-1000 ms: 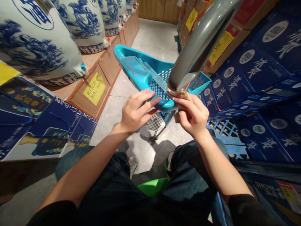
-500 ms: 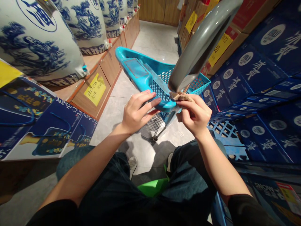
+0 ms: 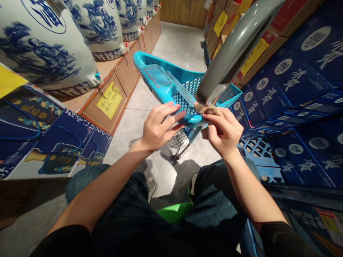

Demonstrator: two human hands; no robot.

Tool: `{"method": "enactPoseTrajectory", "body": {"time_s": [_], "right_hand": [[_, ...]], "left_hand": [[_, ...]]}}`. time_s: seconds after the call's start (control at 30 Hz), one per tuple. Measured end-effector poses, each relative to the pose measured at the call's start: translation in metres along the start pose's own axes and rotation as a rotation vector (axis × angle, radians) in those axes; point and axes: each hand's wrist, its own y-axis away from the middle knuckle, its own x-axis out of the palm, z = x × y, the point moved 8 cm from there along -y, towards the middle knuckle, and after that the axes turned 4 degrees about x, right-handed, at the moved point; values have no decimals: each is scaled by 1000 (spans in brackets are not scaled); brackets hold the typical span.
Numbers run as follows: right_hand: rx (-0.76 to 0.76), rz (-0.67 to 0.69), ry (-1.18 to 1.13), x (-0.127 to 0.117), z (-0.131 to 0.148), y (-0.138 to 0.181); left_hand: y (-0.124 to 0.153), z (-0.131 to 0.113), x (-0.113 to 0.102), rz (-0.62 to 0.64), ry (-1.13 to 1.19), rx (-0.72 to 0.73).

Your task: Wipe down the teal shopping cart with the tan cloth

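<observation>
A turquoise plastic shopping basket (image 3: 163, 84) stands tilted in the aisle in front of me. My left hand (image 3: 158, 126) rests on its near rim, fingers laid flat along the edge. My right hand (image 3: 221, 130) is closed in a pinch on a small brownish cloth (image 3: 205, 108), pressed against the basket's rim right under the lower end of a thick grey handle bar (image 3: 230, 50) that rises to the upper right.
Large blue-and-white ceramic jars (image 3: 43, 46) line a wooden shelf on the left, with a yellow label (image 3: 108, 100) below. Dark blue gift bags (image 3: 48, 139) stand at lower left. Stacked blue boxes (image 3: 294, 92) fill the right side. A green stool (image 3: 174, 210) shows between my knees.
My right hand and the cloth have shifted slightly up and along the basket's rim by the grey bar. The left hand keeps its place on the rim.
</observation>
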Motion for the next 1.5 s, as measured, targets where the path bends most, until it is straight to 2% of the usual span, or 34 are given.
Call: {"method": "enactPoseTrajectory", "body": {"time_s": [0.17, 0.3, 0.43, 0.5, 0.6, 0.7, 0.83, 0.93, 1.07, 1.17, 1.3, 1.4, 1.5], "right_hand": [[-73, 81, -37, 8, 24, 1], [-86, 2, 23, 0, 12, -3], [-43, -50, 88, -2, 3, -2], [-86, -43, 34, 0, 15, -1], [-177, -2, -76, 3, 32, 1], [-144, 31, -41, 5, 23, 0], [-28, -26, 63, 1, -3, 1], [-66, -28, 44, 2, 5, 3], [-167, 65, -53, 9, 26, 3], [-185, 21, -97, 4, 19, -1], [-100, -42, -65, -3, -1, -3], [-70, 23, -30, 3, 6, 0], [-148, 81, -70, 7, 22, 2]], "left_hand": [[3, 3, 3, 24, -38, -30], [1, 4, 1, 39, 7, -15], [0, 0, -4, -26, 67, 42], [1, -1, -4, -47, 56, 55], [3, 2, -1, -9, 0, 25], [2, 2, -2, -9, -29, 38], [-1, -4, -7, -69, 14, 94], [1, 0, -4, -36, 33, 53], [6, 9, 1, 40, 38, -8], [7, 13, 2, 82, 29, -19], [5, 9, 0, 52, 67, 3], [4, 8, 0, 32, 49, 0], [5, 10, 2, 62, 12, -28]]}}
